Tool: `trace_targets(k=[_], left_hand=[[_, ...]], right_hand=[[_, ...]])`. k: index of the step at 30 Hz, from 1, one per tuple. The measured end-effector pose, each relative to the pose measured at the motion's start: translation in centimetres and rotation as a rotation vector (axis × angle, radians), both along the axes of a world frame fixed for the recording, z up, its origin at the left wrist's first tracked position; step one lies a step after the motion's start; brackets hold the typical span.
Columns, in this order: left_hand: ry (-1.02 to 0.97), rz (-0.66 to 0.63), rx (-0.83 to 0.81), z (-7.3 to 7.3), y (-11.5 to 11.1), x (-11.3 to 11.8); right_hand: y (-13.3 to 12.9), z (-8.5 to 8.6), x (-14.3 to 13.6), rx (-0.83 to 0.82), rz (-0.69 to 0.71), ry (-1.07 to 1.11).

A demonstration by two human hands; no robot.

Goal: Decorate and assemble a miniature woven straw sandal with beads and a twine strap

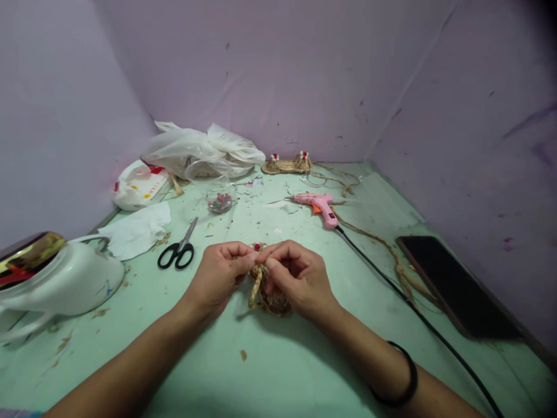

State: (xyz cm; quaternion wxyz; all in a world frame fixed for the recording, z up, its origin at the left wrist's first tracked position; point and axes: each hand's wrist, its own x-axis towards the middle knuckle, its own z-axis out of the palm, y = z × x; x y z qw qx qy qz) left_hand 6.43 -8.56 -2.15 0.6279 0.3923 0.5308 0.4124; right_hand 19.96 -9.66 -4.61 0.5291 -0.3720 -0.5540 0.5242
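A small woven straw piece (275,299) with a braided strap (256,287) lies between my hands near the table's middle. At its far end sits a red bead (257,247) with white beads beside it. My left hand (224,270) is closed, thumb and forefinger pinching at the beaded end from the left. From the right, my right hand (300,276) pinches close to the same spot, its fingertips nearly touching the left ones. Whatever small part lies between the fingertips is too small to name.
Black-handled scissors (178,249) and a cup of beads (220,202) are at the left. A pink glue gun (319,208), its black cord and a phone (456,284) lie right. Behind are a plastic bag (204,151) and a beaded straw piece (286,166).
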Motion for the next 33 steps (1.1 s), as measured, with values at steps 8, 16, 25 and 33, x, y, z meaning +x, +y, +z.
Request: trace_targets(k=[8,16,25,33], left_hand=[[0.067,-0.089,0.021,-0.2,0.4,-0.2],[0.074,-0.085,0.035,-0.1,0.4,-0.1],[0.546,-0.192,0.380,2.3,0.1,-1.3],[0.725,-0.333,0.691,4.3,-0.1,0.1]], right_hand=[[0.6,-0.3,0.5,0.002,0.009,0.029],[0.9,-0.1,1.1,0.036,0.013,0.005],[0.8,1.0,1.0,-0.309,0.002,-0.004],[1.0,0.8,1.3,-0.392,0.103,-0.014]])
